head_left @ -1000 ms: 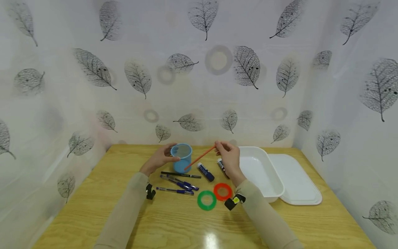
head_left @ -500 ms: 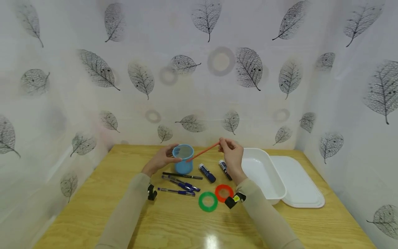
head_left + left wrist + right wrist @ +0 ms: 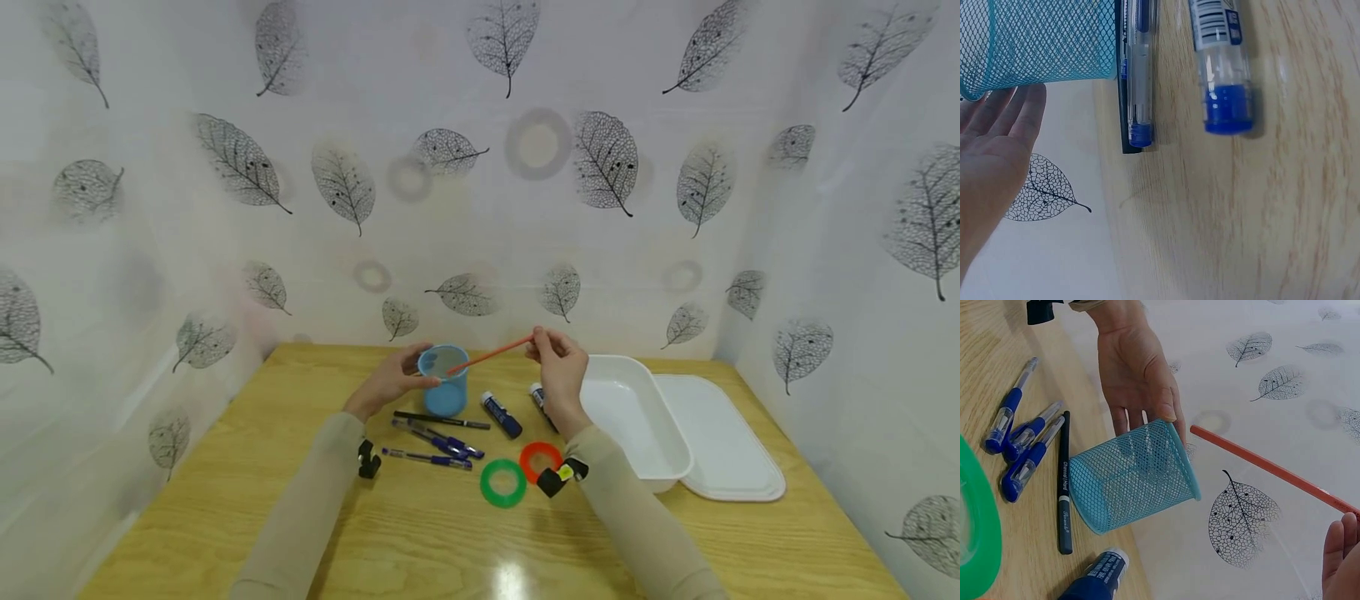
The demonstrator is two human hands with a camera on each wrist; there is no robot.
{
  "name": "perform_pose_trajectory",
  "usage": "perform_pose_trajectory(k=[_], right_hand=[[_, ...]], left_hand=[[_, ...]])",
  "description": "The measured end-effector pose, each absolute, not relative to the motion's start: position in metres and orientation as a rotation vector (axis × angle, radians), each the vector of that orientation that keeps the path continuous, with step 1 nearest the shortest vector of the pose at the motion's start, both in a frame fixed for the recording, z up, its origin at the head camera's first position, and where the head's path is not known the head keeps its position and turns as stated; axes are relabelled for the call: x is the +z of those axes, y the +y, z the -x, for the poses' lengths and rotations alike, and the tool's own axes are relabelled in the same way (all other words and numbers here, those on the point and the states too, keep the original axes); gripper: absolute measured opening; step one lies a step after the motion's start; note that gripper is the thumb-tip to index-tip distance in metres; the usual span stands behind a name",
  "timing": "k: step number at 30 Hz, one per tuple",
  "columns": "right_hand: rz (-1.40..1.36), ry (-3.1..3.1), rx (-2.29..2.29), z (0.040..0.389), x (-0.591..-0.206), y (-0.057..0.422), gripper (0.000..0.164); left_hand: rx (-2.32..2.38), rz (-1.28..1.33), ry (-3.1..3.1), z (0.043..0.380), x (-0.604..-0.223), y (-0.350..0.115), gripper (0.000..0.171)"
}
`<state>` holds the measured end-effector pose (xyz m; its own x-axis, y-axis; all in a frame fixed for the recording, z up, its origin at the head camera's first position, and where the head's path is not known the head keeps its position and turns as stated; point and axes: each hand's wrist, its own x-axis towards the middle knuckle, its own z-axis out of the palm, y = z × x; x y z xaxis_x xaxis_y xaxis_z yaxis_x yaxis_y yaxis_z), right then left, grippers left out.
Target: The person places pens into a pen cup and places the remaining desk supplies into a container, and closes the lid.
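In the head view my left hand [image 3: 388, 383] holds a light blue mesh pen cup [image 3: 446, 400]. The thumb lies at its rim while the other fingers reach behind its wall, as the right wrist view also shows. My right hand [image 3: 564, 373] pinches one end of an orange pencil [image 3: 495, 352]. That pencil slants down leftward, and its free end overlaps the cup's mouth in the head view. From the right wrist, a small gap shows between the pencil's end and the rim [image 3: 1186, 464]. Right in front of the cup lies a dark charcoal pencil [image 3: 1065, 481].
Several blue pens [image 3: 431, 460] lie before the cup. Two glue sticks, one nearer the cup [image 3: 501, 415] and one [image 3: 537, 395] partly behind the right hand, sit right of it. Green [image 3: 487, 483] and red [image 3: 528, 454] rings lie nearer. A white tub [image 3: 678, 467] and lid [image 3: 731, 450] stand right.
The orange pencil's free end has risen from beside the cup's lower wall to its mouth. My right hand moved slightly up and right. The left hand keeps its hold on the cup.
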<state>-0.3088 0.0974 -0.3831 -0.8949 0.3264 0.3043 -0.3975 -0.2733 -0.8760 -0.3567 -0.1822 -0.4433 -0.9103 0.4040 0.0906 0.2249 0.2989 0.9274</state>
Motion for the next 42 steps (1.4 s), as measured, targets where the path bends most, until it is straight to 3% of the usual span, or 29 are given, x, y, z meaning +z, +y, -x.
perform_pose_trajectory(k=[15,27,37,42], right_hand=[[-0.074,-1.662,2.218,0.329,-0.398,0.083,0.031],[-0.119,-1.725,2.181,0.328,-0.391,0.060,0.023],[-0.236,-1.760,2.115,0.348,-0.411,0.053,0.018],[-0.229,-1.799,2.080,0.354,-0.416,0.053,0.024]], left_hand=[[1.646,-0.618,2.346,0.337,-0.422,-0.181,0.079],[1.678,-0.644,2.305,0.339,-0.422,-0.182,0.078],[1.696,-0.674,2.287,0.341,-0.422,-0.182,0.078],[1.688,-0.675,2.286,0.343,-0.422,-0.179,0.079]])
